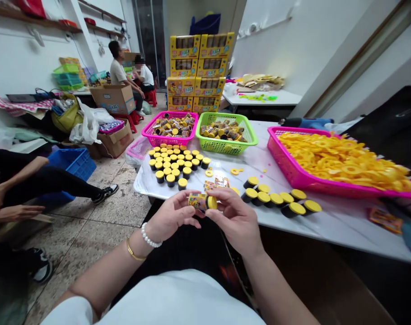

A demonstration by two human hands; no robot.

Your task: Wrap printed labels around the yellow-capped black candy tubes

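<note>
Left hand (166,216) and right hand (238,221) hold one labelled tub (197,201); beyond them, black tubs (175,173) stand unlabelled.

One head-worn camera is doing all the looking here, peering forward and down over the wearer's white shirt (188,300), catching the hands (168,219) (241,221) close up just below centre, taking in the counter (249,163) beyond and reaching the stacked boxes (210,67) farther back.
</note>
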